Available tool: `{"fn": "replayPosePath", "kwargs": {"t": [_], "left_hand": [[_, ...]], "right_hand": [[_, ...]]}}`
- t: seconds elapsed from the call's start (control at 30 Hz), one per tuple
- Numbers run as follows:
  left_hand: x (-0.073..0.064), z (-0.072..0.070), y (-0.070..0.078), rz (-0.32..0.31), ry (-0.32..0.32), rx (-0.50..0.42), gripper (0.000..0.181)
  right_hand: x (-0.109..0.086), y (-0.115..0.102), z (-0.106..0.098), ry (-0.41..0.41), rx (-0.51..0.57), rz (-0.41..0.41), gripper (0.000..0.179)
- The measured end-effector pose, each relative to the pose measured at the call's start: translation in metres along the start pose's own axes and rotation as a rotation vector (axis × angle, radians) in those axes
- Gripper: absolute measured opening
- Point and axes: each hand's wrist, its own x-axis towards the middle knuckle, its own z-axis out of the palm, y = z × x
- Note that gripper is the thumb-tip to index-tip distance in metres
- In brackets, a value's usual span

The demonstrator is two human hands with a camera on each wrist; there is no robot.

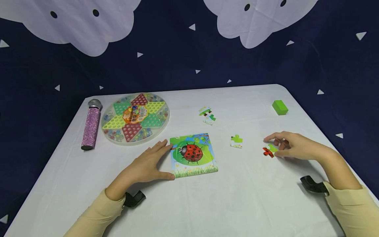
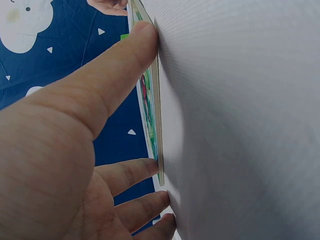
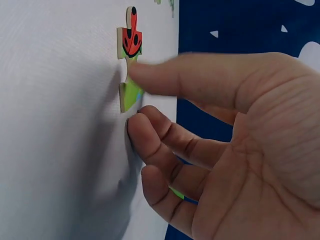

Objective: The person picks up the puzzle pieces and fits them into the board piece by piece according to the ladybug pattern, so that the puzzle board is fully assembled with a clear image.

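My spread left grip touches the ladybug puzzle. Right of it, my right grip curls loosely, holding nothing, partly hiding a green piece.

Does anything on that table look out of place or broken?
Nothing looks spilled or broken. The loose puzzle pieces scattered beyond and right of the ladybug board look a little odd, since its picture already shows a whole ladybug.

White table bears puzzle, pieces, microphone, gameboard, block.
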Motion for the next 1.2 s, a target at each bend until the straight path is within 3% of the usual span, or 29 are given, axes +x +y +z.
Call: {"fn": "replayPosePath", "kwargs": {"t": [0.23, 0.5, 1.2], "left_hand": [[-0.0002, 0.0010, -0.0008, -0.001, 0.001, 0.005, 0.113], [0.0005, 0.0023, -0.0012, 0.007, 0.005, 0.010, 0.113], [0.0008, 0.0032, -0.0020, 0.004, 0.007, 0.011, 0.112]], "right_hand": [[-0.0028, 0.0000, 0.0012, 0.001, 0.053, -0.004, 0.056], [-0.0018, 0.0025, 0.0071, 0.047, 0.015, -0.092, 0.058], [0.0059, -0.0054, 0.0088, 0.096, -0.107, -0.035, 0.040]]}}
